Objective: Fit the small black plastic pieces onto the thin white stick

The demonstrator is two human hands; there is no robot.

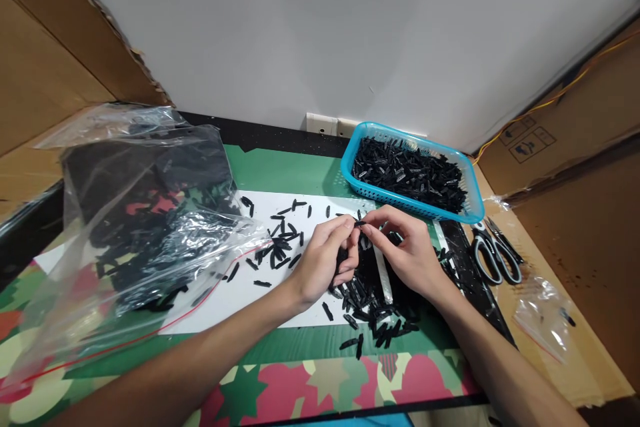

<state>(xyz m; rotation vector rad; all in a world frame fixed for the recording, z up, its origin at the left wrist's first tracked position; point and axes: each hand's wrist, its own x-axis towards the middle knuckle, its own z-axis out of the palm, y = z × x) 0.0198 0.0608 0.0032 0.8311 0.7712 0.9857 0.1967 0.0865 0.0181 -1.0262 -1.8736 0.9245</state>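
Observation:
Between my two hands is a small, narrow black plastic piece (359, 223), held at its ends by the fingertips. My left hand (324, 255) is closed, with thumb and forefinger on the piece and more black pieces partly showing under its curled fingers. My right hand (404, 245) pinches the other end between thumb and forefinger. Below the hands lies a pile of similar black pieces (361, 299), with a pale strip (383, 277) across it. More loose black pieces (280, 250) are scattered on a white sheet (305, 300) to the left.
Behind my right hand stands a blue basket (415, 208) full of black pieces. A large clear zip bag (150, 233) with black pieces covers the left side. Scissors (493, 257) and a small clear bag (543, 320) lie on cardboard at right. A wall (280, 33) rises behind.

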